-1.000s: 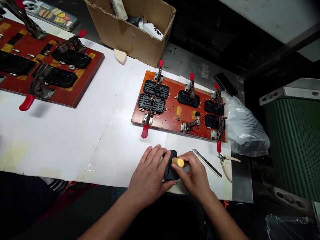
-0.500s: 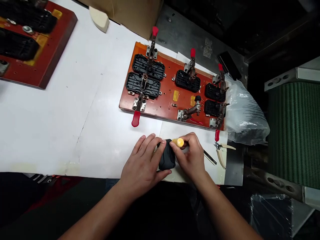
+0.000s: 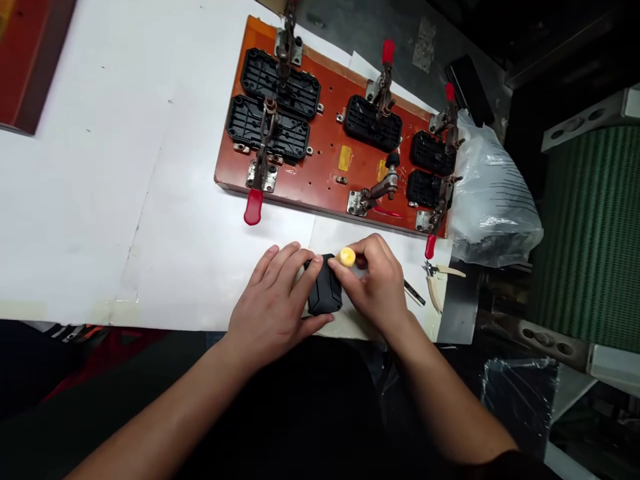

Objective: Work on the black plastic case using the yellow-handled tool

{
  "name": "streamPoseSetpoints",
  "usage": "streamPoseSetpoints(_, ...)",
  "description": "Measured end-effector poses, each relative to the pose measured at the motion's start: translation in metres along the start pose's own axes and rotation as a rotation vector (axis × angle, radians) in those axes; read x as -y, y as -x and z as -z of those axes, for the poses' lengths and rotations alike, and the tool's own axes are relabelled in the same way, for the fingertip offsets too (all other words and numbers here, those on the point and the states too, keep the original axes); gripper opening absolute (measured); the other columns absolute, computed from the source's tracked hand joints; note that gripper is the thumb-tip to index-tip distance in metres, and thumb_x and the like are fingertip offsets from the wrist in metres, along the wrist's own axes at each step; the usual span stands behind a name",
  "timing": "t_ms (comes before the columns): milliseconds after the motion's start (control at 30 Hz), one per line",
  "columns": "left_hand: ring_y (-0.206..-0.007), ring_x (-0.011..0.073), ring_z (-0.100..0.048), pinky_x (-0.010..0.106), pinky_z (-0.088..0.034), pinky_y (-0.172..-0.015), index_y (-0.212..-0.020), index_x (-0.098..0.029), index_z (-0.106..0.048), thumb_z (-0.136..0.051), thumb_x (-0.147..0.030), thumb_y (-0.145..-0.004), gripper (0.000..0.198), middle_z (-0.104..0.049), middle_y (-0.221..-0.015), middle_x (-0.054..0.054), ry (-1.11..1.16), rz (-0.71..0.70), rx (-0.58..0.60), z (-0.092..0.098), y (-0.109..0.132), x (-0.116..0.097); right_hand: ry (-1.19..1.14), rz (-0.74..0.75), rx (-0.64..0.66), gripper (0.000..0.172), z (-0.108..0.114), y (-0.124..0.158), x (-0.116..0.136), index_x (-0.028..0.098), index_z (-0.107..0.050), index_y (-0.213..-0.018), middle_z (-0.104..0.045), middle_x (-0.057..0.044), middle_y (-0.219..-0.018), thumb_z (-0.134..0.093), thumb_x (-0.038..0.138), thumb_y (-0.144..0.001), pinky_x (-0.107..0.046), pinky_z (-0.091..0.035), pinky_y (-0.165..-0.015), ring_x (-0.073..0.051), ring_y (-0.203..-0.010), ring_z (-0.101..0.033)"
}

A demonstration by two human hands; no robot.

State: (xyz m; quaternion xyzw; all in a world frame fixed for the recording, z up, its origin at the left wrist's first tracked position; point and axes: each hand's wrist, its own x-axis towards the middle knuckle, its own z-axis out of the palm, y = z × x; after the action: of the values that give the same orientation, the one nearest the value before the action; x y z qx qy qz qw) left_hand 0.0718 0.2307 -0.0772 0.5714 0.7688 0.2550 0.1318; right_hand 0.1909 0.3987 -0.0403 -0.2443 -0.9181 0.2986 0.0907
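Observation:
A small black plastic part lies on the white table covering near its front edge. My left hand grips it from the left, thumb at its lower end and index finger at its top. In my right hand is a tool with a round yellow end, pinched beside the part's upper right corner; its tip is hidden. Beyond both hands is a red-brown fixture board with black plastic parts held under red-handled clamps.
Cream-handled pliers and a black pen-like stick lie right of my right hand. A clear plastic bag sits at the board's right end, with a black phone behind it. A green ribbed belt stands far right.
The camera view has shifted, so the fixture board looks larger and higher. Both hands keep their hold on the black part and the yellow-ended tool.

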Motion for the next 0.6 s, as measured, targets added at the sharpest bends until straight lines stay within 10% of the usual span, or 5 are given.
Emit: streamPoseSetpoints(600,-0.157,0.0389,-0.035,0.059,-0.022,-0.134,-0.157,-0.014,-0.046,-0.058,-0.063,-0.099,0.077,-0.051,-0.158,0.017,-0.058,-0.016,0.037,0.002,-0.001,-0.004,-0.115,0.143,0.121,0.020,0.003,0.041,-0.016,0.024,-0.057,-0.115,-0.055,-0.004,-0.101,-0.069,0.017,-0.100,-0.031,-0.049,-0.068,-0.019,-0.088,-0.060)
